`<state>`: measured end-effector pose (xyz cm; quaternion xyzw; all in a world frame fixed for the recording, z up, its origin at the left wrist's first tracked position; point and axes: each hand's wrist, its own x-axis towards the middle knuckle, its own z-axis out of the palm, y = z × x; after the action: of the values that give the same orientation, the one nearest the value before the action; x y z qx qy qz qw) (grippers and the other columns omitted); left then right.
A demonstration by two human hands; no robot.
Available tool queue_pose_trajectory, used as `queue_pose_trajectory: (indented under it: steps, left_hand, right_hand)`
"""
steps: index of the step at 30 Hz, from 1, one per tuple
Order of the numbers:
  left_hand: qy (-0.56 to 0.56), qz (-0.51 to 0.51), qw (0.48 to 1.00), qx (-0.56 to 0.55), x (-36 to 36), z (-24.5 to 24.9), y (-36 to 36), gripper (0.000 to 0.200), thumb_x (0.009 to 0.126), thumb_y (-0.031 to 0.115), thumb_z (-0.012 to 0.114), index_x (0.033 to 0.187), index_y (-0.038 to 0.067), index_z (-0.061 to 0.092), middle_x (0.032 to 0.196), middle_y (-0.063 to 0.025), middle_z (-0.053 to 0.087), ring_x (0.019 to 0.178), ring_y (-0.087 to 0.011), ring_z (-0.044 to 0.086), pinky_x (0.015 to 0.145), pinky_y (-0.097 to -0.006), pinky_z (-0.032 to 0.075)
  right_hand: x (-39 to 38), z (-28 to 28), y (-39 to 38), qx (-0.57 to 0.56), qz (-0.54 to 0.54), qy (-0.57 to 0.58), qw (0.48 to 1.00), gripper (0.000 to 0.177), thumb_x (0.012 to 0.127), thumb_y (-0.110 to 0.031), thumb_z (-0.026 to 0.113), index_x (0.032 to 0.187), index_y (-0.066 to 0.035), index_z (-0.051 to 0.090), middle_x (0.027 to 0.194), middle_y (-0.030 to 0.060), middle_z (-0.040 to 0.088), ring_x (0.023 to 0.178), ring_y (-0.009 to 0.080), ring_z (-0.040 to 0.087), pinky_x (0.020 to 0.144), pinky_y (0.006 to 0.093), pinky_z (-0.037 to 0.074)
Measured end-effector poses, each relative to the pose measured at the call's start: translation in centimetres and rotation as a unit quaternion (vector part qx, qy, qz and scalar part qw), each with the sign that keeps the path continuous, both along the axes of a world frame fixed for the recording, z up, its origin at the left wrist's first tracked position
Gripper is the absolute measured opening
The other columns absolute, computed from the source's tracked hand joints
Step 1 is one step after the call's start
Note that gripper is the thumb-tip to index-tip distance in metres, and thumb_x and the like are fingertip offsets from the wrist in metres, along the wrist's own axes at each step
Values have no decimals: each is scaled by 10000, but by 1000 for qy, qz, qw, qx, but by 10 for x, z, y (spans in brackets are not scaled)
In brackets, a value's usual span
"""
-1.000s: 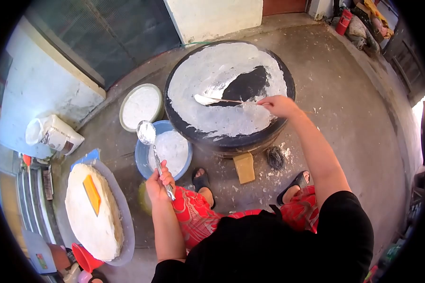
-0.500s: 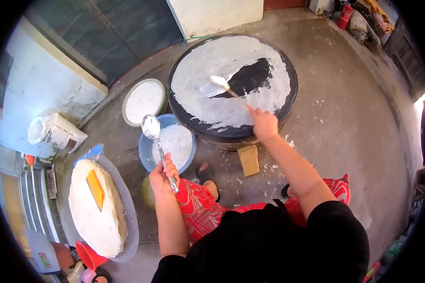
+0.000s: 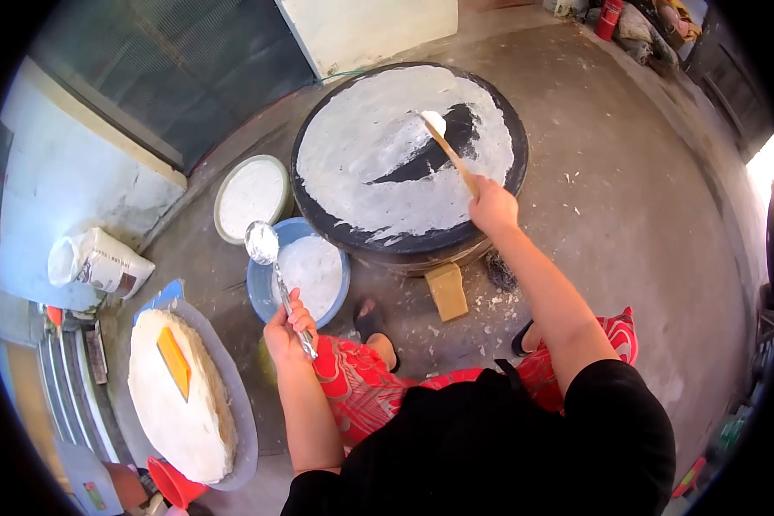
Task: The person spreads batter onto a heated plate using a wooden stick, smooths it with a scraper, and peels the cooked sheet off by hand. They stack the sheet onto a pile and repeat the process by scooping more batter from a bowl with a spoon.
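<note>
My right hand (image 3: pixel 494 206) is closed around the handle of a wooden spreader (image 3: pixel 452 158). A clump of white batter (image 3: pixel 435 123) sits at the spreader's far end, over the large round black griddle (image 3: pixel 516 142). White batter (image 3: pixel 361 129) coats most of that griddle, and a dark bare patch (image 3: pixel 426 163) shows right of its middle. In my left hand (image 3: pixel 289 334) is a metal ladle (image 3: pixel 281 282), its bowl up and smeared with white. Below the ladle stands a blue basin (image 3: pixel 259 294) of white batter.
A pale tub (image 3: pixel 221 225) of white batter stands behind the basin. At left, an orange scraper (image 3: pixel 175 363) lies on a thick stack of pale round sheets (image 3: pixel 159 421). A yellowish block (image 3: pixel 446 292) sits against the griddle's base. A white sack (image 3: pixel 116 267) leans by the wall.
The spreader has swept up and to the right across the griddle, and batter now covers part of the bare patch. The ladle stays in my left hand, nearly still.
</note>
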<state>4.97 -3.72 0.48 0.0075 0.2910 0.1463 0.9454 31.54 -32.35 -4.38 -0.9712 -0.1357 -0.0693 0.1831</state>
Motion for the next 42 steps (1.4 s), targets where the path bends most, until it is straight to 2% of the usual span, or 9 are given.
queue_pose_trajectory:
  steps: [4, 8, 12, 14, 20, 31, 38, 40, 42]
  left_hand:
    - [17, 16, 1000, 14, 3, 4, -3, 332, 899, 159, 351, 1099, -93, 432, 708, -88, 472, 517, -127, 422, 430, -241, 350]
    - [7, 0, 1000, -8, 3, 3, -4, 338, 900, 165, 355, 1106, -91, 431, 722, -90, 478, 517, -130, 426, 425, -244, 351]
    - [18, 5, 1000, 1, 2, 2, -4, 341, 902, 165, 352, 1115, -90, 429, 734, -91, 482, 529, -136, 436, 437, -248, 359]
    - [5, 6, 1000, 2, 4, 1, -3, 342, 903, 166, 352, 1117, -90, 428, 738, -89, 481, 533, -137, 439, 439, -250, 362]
    - [8, -14, 1000, 4, 6, 1, -4, 346, 904, 172, 353, 1116, -91, 427, 734, -83, 482, 536, -135, 442, 442, -248, 365]
    - [37, 6, 999, 13, 8, 0, -4, 360, 911, 194, 333, 1120, -83, 430, 736, -85, 501, 529, -130, 448, 428, -249, 358]
    - [31, -3, 1000, 2, 12, 0, -7, 366, 911, 202, 325, 1125, -75, 432, 732, -84, 502, 522, -129, 446, 424, -245, 356]
    - [40, 3, 999, 17, 14, 1, -9, 363, 910, 198, 327, 1123, -77, 431, 732, -84, 501, 522, -129, 446, 422, -243, 356]
    - [52, 7, 998, 31, 16, 1, -12, 359, 909, 193, 329, 1121, -79, 431, 731, -84, 501, 522, -129, 446, 420, -242, 356]
  right_hand:
    - [-26, 4, 5, 15, 82, 12, 996, 478, 694, -52, 508, 1156, -173, 479, 848, 103, 555, 779, 301, 572, 651, 396, 481]
    - [9, 2, -18, -86, -13, -16, 996, 489, 677, -33, 506, 1150, -153, 485, 871, 105, 562, 788, 297, 577, 654, 391, 480]
    - [-8, 9, -19, 46, -59, 53, 996, 435, 693, -53, 494, 1117, -149, 509, 905, 110, 570, 815, 299, 588, 685, 405, 479]
    - [-32, -6, -15, 69, 43, -25, 996, 427, 696, -47, 483, 1110, -150, 501, 899, 106, 564, 801, 292, 587, 683, 401, 480]
    - [20, -8, -48, -107, -27, -52, 993, 446, 691, -79, 555, 1126, -132, 473, 889, 79, 552, 765, 257, 591, 606, 362, 485]
    - [54, -24, -87, 244, -52, 112, 962, 358, 841, -170, 399, 1188, -184, 485, 919, 105, 618, 882, 274, 585, 766, 387, 451]
    - [82, 15, -125, 219, -1, 209, 953, 305, 842, -170, 438, 1117, -140, 566, 1016, 124, 609, 938, 262, 578, 822, 342, 433]
    - [74, 32, -139, 267, -89, 395, 874, 301, 837, -157, 442, 1105, -121, 573, 1009, 127, 612, 939, 251, 577, 827, 320, 428]
    - [84, 3, -140, 295, -103, 308, 898, 295, 837, -160, 445, 1098, -124, 578, 1004, 126, 614, 941, 253, 576, 827, 320, 429]
